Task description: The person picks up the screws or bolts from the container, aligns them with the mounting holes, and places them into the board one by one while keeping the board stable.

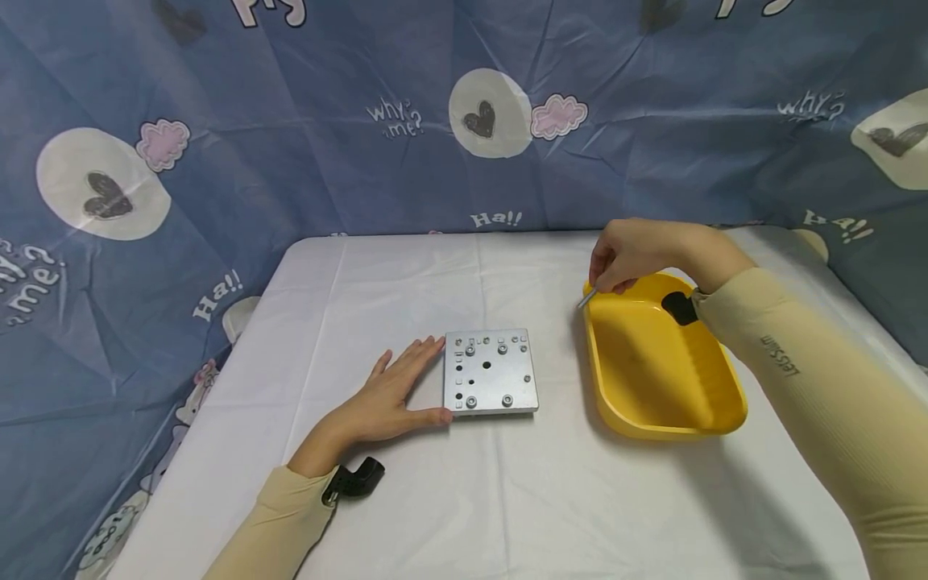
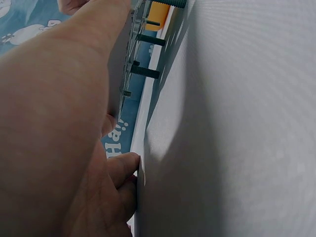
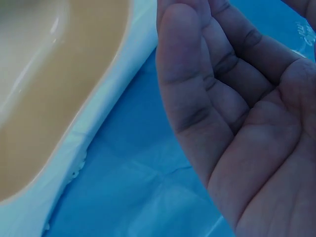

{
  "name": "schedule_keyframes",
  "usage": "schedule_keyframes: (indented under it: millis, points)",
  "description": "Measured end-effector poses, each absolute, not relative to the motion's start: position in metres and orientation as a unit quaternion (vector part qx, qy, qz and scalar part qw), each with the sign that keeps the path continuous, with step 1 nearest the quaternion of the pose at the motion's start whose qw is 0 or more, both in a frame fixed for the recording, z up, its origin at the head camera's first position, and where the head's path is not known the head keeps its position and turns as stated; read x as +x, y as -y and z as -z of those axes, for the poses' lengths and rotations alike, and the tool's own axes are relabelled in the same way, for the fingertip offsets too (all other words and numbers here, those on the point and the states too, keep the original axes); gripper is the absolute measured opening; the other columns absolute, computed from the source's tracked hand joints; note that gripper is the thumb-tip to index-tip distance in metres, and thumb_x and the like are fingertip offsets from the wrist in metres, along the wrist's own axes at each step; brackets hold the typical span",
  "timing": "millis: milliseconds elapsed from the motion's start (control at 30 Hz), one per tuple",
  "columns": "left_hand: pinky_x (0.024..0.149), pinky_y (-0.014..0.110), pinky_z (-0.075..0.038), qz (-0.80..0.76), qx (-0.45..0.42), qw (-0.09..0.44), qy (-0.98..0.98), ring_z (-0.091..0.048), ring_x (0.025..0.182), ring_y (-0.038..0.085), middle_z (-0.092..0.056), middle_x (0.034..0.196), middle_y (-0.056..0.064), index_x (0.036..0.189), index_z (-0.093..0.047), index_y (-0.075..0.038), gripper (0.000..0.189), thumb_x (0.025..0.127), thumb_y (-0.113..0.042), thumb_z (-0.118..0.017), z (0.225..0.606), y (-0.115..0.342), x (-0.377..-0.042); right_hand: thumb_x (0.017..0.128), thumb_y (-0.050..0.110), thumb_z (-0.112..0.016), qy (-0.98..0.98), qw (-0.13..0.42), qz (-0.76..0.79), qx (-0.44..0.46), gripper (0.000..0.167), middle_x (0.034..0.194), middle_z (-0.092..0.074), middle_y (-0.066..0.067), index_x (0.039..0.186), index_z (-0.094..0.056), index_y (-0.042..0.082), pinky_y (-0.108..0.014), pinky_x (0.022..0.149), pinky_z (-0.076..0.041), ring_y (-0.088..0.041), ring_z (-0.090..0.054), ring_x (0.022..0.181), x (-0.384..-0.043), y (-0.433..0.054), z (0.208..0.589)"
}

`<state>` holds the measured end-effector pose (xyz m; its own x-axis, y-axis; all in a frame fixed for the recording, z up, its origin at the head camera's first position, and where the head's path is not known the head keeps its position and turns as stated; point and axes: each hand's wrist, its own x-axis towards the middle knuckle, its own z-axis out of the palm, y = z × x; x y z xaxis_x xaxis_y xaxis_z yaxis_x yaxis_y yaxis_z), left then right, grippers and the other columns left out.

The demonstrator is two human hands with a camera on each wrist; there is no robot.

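A square silver metal plate [image 1: 500, 379] with several screws and holes is on the white table, near its middle. In the left wrist view, threaded screw shanks [image 2: 145, 71] stick out of its underside. My left hand [image 1: 387, 403] lies at the plate's left side, fingers extended, with the thumb at the near left corner and the index fingertip by the far left corner. Over the far left rim of a yellow tray [image 1: 598, 387], my right hand [image 1: 627, 254] pinches a thin silver rod [image 1: 587, 298] pointing down to the left. The rod's other end is hidden by the fingers.
White cloth covers the table [image 1: 406, 282]. A blue printed curtain [image 1: 406, 177] hangs behind its back edge and down the left side. The yellow tray stands right of the plate, below my right forearm, with a shadow across its inside.
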<state>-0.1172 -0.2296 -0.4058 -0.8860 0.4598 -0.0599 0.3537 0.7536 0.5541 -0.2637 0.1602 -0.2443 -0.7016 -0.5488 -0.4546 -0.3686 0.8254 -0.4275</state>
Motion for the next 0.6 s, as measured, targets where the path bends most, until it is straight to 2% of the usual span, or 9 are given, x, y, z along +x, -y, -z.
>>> schedule_keyframes:
  millis: [600]
  points:
    - [0.134, 0.070, -0.003, -0.270, 0.218, 0.092, -0.933, -0.018, 0.168, 0.037, -0.023, 0.180, 0.011, 0.174, -0.020, -0.026, 0.112, 0.088, -0.064, -0.080, 0.405, 0.230, -0.118, 0.092, 0.016, -0.077, -0.911, 0.284, 0.135, -0.266, 0.010, 0.080, -0.072, -0.002, 0.099, -0.079, 0.009, -0.026, 0.073, -0.054, -0.014, -0.062, 0.075, -0.260, -0.122, 0.240]
